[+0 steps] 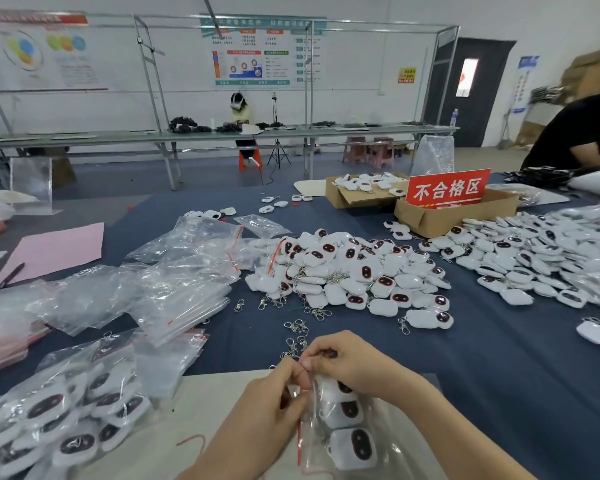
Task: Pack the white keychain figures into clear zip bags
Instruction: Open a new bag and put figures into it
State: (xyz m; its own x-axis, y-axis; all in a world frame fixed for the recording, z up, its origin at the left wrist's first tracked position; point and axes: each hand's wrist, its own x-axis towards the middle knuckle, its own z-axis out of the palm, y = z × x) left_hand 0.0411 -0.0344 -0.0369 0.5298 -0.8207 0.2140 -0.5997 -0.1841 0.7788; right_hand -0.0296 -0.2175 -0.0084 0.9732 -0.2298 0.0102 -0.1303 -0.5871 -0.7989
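The clear plastic zip bag (317, 441) with a red seal line lies on the pale board (222, 403) at the near edge of the blue-covered table (499, 375), with several white keychain figures (355, 448), rounded plastic with dark oval faces, stacked inside it. The left hand (271, 407) and the right hand (350, 365) both pinch the bag's mouth, fingertips curled tight and meeting at the seal. The film looks thin, limp and slippery, so it likely needs a firm pinch right on the stiffer zip strip. The figures seem light, hard and smooth, and their metal clips could snag the film. A loose heap of white figures (354, 271) waits beyond.
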